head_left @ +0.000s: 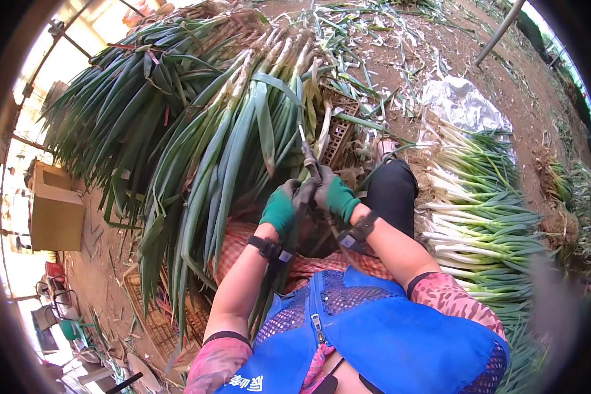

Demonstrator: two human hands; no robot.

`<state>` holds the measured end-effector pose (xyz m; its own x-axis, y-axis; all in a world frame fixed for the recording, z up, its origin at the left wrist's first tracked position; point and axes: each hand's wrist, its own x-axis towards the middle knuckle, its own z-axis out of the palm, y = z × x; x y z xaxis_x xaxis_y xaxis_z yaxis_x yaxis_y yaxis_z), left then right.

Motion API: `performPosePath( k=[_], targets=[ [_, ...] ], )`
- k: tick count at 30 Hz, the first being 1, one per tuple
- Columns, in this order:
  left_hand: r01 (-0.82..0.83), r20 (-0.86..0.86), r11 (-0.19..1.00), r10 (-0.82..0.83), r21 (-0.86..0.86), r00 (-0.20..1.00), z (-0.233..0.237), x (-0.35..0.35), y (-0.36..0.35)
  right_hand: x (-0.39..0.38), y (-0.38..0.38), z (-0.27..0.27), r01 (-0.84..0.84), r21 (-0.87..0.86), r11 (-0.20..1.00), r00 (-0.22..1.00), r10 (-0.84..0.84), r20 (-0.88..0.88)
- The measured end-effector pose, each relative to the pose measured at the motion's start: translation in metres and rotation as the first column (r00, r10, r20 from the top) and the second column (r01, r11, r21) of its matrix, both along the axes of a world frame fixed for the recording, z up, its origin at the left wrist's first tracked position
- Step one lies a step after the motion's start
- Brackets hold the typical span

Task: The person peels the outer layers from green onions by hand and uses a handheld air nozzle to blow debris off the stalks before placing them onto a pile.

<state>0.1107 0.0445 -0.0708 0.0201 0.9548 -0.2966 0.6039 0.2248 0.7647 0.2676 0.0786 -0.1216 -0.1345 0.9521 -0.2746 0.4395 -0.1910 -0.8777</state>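
Both my hands wear green gloves with dark grey palms. My left hand [285, 205] is closed around a green onion [269, 295], whose long leaves hang down past my left forearm. Close against it, my right hand [335, 196] is wrapped round a dark, thin-nosed tool [308, 156] that looks like an air blow gun. A hose-like strip runs down below that hand. The fingers partly hide the tool and the onion's stem. Just beyond my hands lies a big heap of untrimmed green onions [226, 141], roots pointing away from me.
Cleaned green onions [473, 226] lie in a long row at right, white ends toward me, beside a white plastic sheet [463, 105]. A brown crate [340, 128] stands under the heap's edge. Another crate [154, 312] and a cardboard box [56, 207] are at left. Peelings litter the soil.
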Motion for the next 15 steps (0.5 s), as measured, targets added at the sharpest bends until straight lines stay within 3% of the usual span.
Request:
performPosePath(
  k=[2, 5, 7, 8, 9, 11, 12, 15],
  targets=[
    [0.155, -0.137, 0.985, -0.144, 0.077, 0.980, -0.028, 0.002, 0.007, 0.024, -0.012, 0.008, 0.017, -0.047, 0.999, 0.996, -0.013, 0.090],
    [0.099, -0.221, 0.976, -0.142, -0.192, 0.965, -0.032, 0.017, 0.018, 0.045, -0.026, -0.001, 0.059, -0.133, 0.989, 0.988, -0.039, 0.148],
    [0.126, -0.264, 0.967, -0.184, -0.221, 0.947, -0.035, 0.015, 0.021, 0.049, -0.028, -0.016, 0.119, -0.203, 0.972, 0.987, -0.093, 0.134],
    [0.141, -0.260, 0.967, -0.195, -0.211, 0.946, -0.030, 0.012, 0.020, 0.049, -0.022, -0.018, 0.132, -0.186, 0.974, 0.966, -0.084, 0.246],
    [0.156, -0.260, 0.967, -0.207, -0.203, 0.943, -0.026, 0.008, 0.018, 0.045, -0.016, -0.021, 0.144, -0.186, 0.972, 0.966, -0.097, 0.240],
    [0.148, -0.195, 0.965, -0.191, -0.214, 0.962, -0.034, 0.001, 0.021, 0.038, -0.002, -0.022, 0.166, -0.180, 0.969, 0.965, -0.123, 0.231],
    [0.145, -0.161, 0.965, -0.182, -0.216, 0.970, -0.037, -0.003, 0.024, 0.034, 0.001, -0.024, 0.141, -0.166, 0.976, 0.982, -0.117, 0.145],
    [0.027, 0.179, 0.952, 0.029, -0.304, 0.983, -0.038, -0.014, 0.022, 0.027, -0.011, 0.018, 0.156, -0.228, 0.961, 0.979, -0.121, 0.163]
  ],
)
